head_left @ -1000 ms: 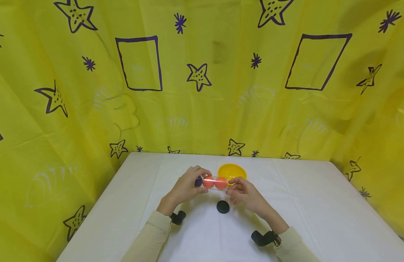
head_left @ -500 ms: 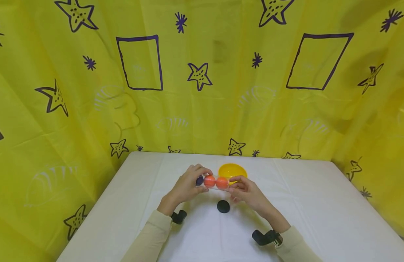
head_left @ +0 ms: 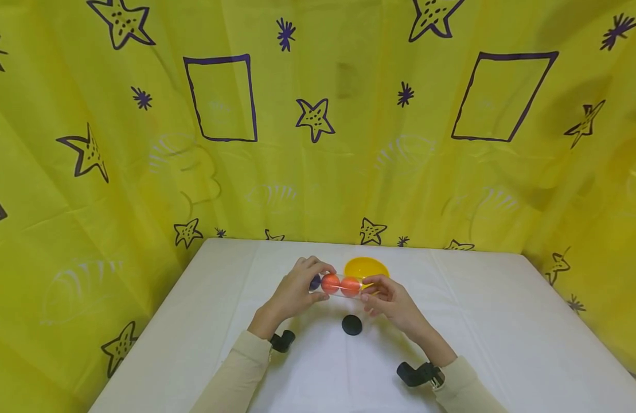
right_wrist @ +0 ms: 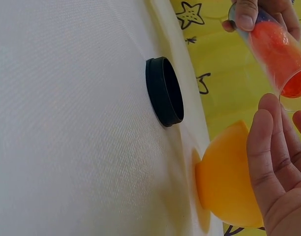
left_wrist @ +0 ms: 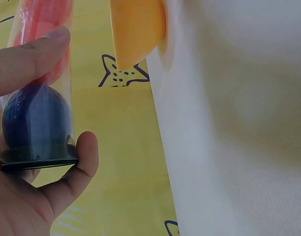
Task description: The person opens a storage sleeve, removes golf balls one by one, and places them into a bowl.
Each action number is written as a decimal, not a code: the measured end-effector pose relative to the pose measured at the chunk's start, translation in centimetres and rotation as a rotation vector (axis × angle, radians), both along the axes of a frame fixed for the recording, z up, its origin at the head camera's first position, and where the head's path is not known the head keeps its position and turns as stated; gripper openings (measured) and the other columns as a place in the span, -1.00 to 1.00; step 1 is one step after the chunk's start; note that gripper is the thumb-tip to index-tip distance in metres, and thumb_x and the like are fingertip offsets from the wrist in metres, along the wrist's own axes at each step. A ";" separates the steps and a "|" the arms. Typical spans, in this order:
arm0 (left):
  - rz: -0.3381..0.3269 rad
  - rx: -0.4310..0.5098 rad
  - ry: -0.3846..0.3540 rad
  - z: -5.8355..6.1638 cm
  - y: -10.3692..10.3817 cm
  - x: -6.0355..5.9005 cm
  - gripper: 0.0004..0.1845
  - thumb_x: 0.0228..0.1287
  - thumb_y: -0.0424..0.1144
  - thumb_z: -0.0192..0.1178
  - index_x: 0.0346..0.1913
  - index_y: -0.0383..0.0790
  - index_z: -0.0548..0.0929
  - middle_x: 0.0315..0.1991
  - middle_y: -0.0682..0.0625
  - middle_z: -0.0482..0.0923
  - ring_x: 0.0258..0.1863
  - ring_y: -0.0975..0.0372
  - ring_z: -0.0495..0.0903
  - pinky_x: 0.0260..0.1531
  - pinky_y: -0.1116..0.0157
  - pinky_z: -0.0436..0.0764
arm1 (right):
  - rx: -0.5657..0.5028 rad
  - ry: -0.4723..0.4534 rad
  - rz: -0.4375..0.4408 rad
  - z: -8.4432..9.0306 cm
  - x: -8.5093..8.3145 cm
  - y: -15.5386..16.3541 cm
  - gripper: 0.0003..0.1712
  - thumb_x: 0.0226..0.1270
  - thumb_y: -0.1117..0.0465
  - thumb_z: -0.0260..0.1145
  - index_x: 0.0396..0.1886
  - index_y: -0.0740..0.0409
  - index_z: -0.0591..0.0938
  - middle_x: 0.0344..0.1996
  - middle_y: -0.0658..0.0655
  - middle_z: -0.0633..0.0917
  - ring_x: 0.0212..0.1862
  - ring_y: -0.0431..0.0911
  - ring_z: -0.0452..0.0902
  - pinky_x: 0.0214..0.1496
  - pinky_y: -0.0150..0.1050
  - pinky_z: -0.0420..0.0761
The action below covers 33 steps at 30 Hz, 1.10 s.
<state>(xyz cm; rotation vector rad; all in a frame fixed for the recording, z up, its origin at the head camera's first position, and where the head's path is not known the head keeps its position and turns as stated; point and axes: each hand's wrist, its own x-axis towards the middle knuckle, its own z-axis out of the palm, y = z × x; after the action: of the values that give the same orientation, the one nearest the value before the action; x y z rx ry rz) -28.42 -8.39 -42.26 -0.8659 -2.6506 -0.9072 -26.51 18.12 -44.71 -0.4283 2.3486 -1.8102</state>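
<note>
My left hand [head_left: 296,288] grips the shut end of a clear plastic tube [head_left: 337,284], which is held level above the white table [head_left: 478,321]. The tube holds a dark blue ball [left_wrist: 35,120] at that end and two orange balls [head_left: 340,284] toward the open end. In the left wrist view my thumb and a finger [left_wrist: 27,56] pinch the tube [left_wrist: 40,98] round the blue ball. My right hand [head_left: 389,299] is at the tube's open mouth, and in the right wrist view its fingers [right_wrist: 268,157] lie nearly straight beside the tube [right_wrist: 278,49].
A yellow bowl [head_left: 366,267] stands on the table just behind the hands, also seen as the yellow bowl [right_wrist: 229,182] in the right wrist view. A black cap [head_left: 351,324] lies on the table in front of them. Yellow patterned cloth surrounds the table.
Both hands and the tube have shifted slightly up and away from me. The right thumb has come closer to the tube's open end. The cap and bowl have not moved.
</note>
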 end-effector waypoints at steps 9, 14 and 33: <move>0.019 0.007 0.001 0.2 0.2 0.0 -0.50 0.12 -0.26 0.54 0.12 0.05 0.63 0.01 0.10 0.55 0.01 0.21 0.38 -0.05 0.23 0.56 | 0.004 0.023 0.014 0.0 -0.1 0.1 -0.48 0.43 0.14 0.38 0.26 0.28 0.49 -0.01 0.41 0.67 -0.24 -0.03 0.70 -0.20 -0.25 0.75; 0.026 0.007 0.006 0.3 0.2 0.1 -0.50 0.11 -0.28 0.54 0.12 0.05 0.63 0.01 0.09 0.54 0.04 0.19 0.38 0.03 0.17 0.58 | -0.001 0.012 0.027 0.0 -0.1 0.2 -0.46 0.43 0.13 0.38 0.28 0.29 0.48 0.02 0.43 0.67 -0.21 0.05 0.72 -0.16 -0.25 0.75; 0.026 0.025 0.016 0.2 0.3 0.1 -0.49 0.10 -0.33 0.54 0.12 0.02 0.64 0.02 0.05 0.54 0.06 0.15 0.39 0.10 0.12 0.59 | 0.022 -0.010 -0.005 0.1 -0.1 0.3 -0.39 0.42 0.10 0.40 0.33 0.27 0.45 0.02 0.34 0.69 -0.19 0.06 0.72 -0.13 -0.28 0.74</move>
<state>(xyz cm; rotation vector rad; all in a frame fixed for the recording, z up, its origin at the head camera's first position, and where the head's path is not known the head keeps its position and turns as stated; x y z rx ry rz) -28.29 -8.10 -42.10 -0.8276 -2.6256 -0.9213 -26.64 18.44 -44.60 -0.4094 2.3626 -1.7827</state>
